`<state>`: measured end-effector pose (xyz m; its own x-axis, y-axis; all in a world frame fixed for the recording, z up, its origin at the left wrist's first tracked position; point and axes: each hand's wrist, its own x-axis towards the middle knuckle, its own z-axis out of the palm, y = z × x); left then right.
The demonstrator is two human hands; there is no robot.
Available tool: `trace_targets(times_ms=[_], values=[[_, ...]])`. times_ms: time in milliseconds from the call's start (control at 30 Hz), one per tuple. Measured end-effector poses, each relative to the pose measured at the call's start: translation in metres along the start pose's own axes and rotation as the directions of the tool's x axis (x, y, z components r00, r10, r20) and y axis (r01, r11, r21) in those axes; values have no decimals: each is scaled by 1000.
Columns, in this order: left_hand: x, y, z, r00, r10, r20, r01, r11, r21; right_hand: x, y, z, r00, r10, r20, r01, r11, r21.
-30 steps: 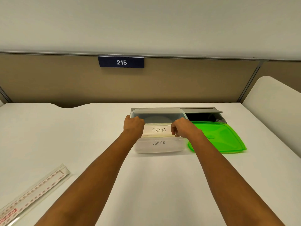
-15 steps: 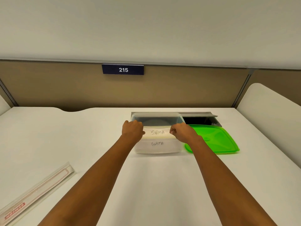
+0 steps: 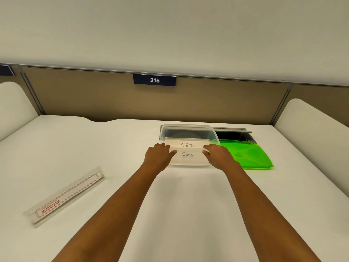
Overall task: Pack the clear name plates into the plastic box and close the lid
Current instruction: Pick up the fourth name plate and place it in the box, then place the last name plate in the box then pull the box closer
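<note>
Bright, even, diffuse light falls from above, without hard glare. The white desk (image 3: 56, 148) carries only faint, soft shadows beneath the left hand (image 3: 159, 155), the right hand (image 3: 219, 155) and the plastic box (image 3: 188, 161); a darker band lies under the partition (image 3: 75, 95). The green lid (image 3: 251, 157) appears saturated, with a mild sheen. Wide-angle distortion bows the partition rail and desk edges toward the borders. Focus is crisp centrally: the number sign (image 3: 154, 80) and the name plate (image 3: 188, 145) lettering are legible; the forearms soften at the lower edge.
</note>
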<state>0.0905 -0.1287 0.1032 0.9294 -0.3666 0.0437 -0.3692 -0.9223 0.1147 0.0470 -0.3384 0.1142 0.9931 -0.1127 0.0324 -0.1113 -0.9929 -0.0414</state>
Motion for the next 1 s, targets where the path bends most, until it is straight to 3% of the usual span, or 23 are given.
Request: trace_targets(times_ms=[133,233,367,500,667,833,1000], values=[[-22,-7,3,999,14,38,-13,1000,-19,-11,-8,6,999,-17,-30,16,999,-37],[-36,-21,3,1000,-23,5,23,999,-33,-16,-20,9,989,-76,-129,69,996,-59],[-56,-46,2,988,-130,-86,122,988,-92,-18,-49,8,954,-109,-278,142,985,101],[-76,-78,0,938,-287,-192,255,951,-178,-18,-95,11,945,-115,-306,203,939,276],[-107,-123,-3,786,-535,-311,423,831,-360,-15,-158,21,962,-142,-233,250,802,543],[-141,-171,-2,538,-760,-363,519,639,-568,-14,-216,38,965,-231,-121,252,706,661],[-171,-212,8,316,-919,-234,537,377,-755,-11,-259,58,952,-301,-51,247,661,708]])
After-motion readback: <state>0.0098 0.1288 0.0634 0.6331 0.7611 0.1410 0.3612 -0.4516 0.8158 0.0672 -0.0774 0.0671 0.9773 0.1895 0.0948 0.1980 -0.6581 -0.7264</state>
